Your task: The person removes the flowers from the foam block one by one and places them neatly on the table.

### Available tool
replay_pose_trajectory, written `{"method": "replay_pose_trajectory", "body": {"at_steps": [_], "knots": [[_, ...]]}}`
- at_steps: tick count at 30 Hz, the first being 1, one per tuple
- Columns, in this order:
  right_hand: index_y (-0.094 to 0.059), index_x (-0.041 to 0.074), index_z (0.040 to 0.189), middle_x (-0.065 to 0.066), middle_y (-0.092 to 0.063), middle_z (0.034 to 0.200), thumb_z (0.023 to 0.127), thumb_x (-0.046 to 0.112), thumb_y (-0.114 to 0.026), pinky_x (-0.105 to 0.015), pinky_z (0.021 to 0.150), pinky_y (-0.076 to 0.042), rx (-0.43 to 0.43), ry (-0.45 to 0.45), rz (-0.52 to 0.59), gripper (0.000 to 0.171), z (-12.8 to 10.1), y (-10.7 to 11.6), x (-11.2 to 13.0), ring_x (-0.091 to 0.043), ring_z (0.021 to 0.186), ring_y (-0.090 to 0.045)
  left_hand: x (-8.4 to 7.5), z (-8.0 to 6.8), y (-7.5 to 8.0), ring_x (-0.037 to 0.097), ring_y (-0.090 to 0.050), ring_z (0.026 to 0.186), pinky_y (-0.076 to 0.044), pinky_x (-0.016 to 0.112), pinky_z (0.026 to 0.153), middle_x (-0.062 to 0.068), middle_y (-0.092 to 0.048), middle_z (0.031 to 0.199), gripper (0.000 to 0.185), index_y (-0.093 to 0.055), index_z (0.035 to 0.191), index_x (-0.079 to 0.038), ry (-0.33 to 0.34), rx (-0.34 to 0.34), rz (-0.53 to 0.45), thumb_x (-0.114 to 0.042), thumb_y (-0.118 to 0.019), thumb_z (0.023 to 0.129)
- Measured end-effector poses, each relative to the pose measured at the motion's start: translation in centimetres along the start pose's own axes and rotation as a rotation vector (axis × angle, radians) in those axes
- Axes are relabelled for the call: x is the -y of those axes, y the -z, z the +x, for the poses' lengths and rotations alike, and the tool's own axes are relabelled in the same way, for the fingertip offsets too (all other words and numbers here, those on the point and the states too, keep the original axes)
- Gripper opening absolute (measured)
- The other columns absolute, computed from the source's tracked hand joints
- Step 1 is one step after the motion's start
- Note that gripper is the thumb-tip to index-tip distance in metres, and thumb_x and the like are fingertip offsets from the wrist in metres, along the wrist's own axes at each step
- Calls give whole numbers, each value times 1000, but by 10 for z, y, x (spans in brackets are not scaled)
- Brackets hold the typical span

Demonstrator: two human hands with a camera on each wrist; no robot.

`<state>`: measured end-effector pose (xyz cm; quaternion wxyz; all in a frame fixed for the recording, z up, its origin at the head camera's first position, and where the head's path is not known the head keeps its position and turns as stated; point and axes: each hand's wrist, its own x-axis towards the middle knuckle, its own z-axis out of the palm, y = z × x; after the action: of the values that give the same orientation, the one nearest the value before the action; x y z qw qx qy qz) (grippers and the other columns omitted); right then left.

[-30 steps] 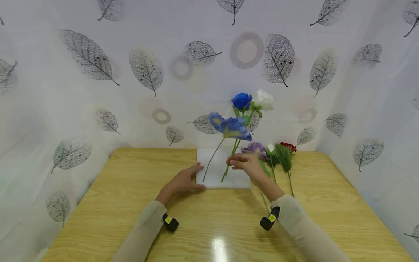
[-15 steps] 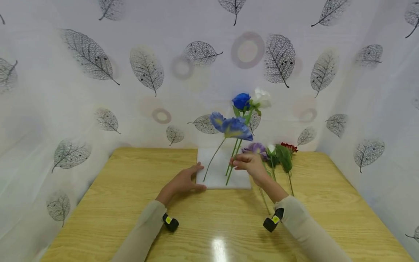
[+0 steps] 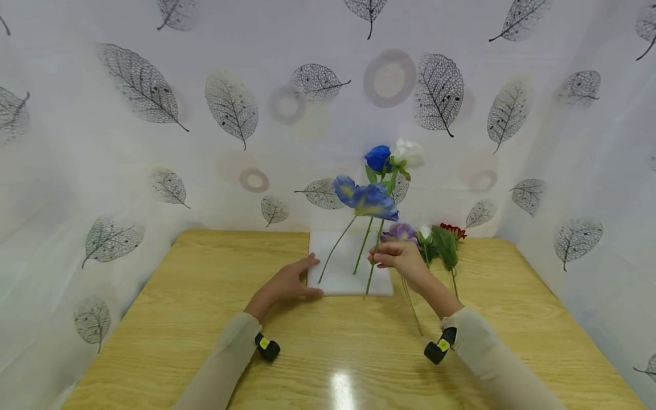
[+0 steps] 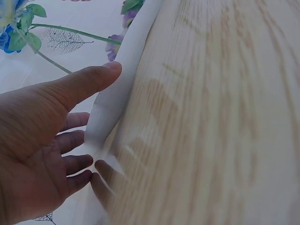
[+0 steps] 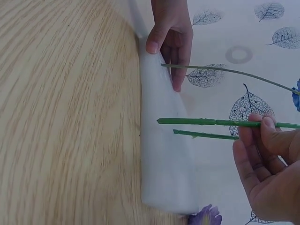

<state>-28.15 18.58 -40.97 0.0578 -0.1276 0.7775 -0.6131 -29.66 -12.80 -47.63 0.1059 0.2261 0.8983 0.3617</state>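
Observation:
In the head view my left hand [image 3: 287,283] lies at the left end of a white foam block [image 3: 339,285], fingers spread along its side and thumb near the front edge. My right hand [image 3: 404,265] pinches the green stem [image 5: 187,121] of a white rose [image 3: 409,152] between thumb and fingertips. The stem's cut lower end overlaps the foam's front edge in the head view. A blue-and-yellow flower [image 3: 376,203] on a thin curved stem stands at the block's left part, and a blue rose [image 3: 378,158] stands behind it, leaning right.
Right of the block, on the wooden table [image 3: 215,256], lie a purple flower [image 3: 400,232], a small white bud [image 3: 425,232], green leaves [image 3: 445,247] and a red flower [image 3: 452,230]. A leaf-printed curtain [image 3: 328,131] hangs behind the table.
My right hand has moved right and slightly toward me, bringing the white rose's stem end across to the block's front edge. My left hand has stayed in place.

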Motion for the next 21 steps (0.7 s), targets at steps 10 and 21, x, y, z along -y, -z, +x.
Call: {"method": "replay_pose_trajectory", "body": {"at_steps": [10,21], "knots": [[-65,-17,120,-5,-79,100,97,6,-69,-38,86,-64,-49,-12,8,33,-5,8,-2,-8,87,-75,2,1,-1,29,-25,156,-25,47,128,7,-24,169,89,-44,155,-12,7,7,-10,-42,-85,82],[-67,-15,120,3,-80,94,96,8,-71,-38,85,-64,-69,-11,-32,34,-8,20,-3,-7,85,-74,1,2,-1,28,-24,157,-25,47,128,5,-23,169,90,-44,155,-14,21,10,-1,-42,-86,81]]}}
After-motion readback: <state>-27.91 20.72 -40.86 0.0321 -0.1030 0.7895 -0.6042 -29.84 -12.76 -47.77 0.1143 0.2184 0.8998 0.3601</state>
